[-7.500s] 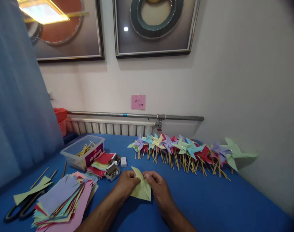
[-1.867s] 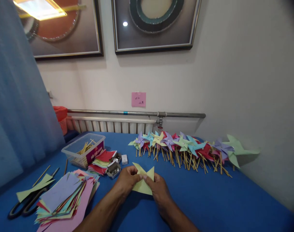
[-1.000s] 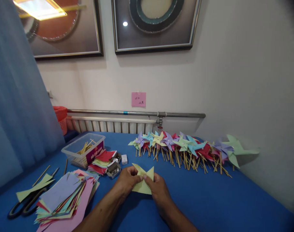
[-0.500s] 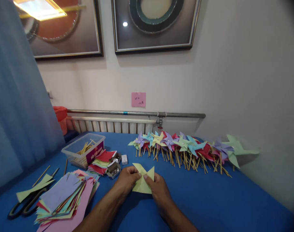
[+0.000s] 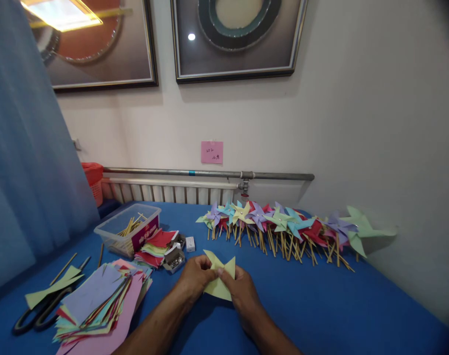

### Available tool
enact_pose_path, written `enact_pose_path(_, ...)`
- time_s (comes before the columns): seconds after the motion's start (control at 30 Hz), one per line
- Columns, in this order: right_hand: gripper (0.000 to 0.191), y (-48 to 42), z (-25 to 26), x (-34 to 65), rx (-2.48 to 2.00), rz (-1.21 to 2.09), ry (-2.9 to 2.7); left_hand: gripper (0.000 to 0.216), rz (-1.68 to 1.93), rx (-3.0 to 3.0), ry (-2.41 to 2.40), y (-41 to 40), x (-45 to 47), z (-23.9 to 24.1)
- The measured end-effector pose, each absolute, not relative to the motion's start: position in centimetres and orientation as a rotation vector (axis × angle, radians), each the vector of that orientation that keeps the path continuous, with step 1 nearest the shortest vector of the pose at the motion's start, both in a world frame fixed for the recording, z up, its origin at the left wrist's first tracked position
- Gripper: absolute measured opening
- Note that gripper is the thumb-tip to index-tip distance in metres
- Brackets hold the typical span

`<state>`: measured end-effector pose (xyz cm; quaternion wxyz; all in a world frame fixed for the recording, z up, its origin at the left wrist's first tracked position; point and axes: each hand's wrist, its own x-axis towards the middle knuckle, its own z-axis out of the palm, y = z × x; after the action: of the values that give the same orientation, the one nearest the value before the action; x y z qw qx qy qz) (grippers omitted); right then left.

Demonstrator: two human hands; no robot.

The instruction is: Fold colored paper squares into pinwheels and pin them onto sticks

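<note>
L hand point(image 5: 195, 277): gripping yellow paper point(image 5: 220, 289) by left side
R hand point(image 5: 243, 292): pinching right side, thumb nr middle
Yellow paper: betw. both hands, over tabletop point(image 5: 320, 305)
Open boxes point(image 5: 174, 261): just past L hand, w/ shiny bits inside
Paper stack point(image 5: 94, 296): left of L hand, toward front-left corner
Pinwheels point(image 5: 279, 220): along far edge, onto right edge
Room: wide from R hand to right edge; tighter on left

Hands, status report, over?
Left hand and right hand pinching yellow paper. Two paper points up. Open box close beside left hand.
</note>
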<state>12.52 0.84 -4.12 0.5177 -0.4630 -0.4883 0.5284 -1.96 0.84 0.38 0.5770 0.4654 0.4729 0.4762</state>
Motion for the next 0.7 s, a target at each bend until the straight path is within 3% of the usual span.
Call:
enact_pose_path(0.3,0.044,1.3,-4.5,12.5,-1.13,1.225,-1.106,0.034,1.144,1.068,1.121,0.9,-2.3,1.1)
enact_pose_path(0.7,0.046,0.7,-3.7,12.1,-1.106,1.284,-1.08,0.037,1.142,1.074,1.142,1.4,-2.0,-0.6)
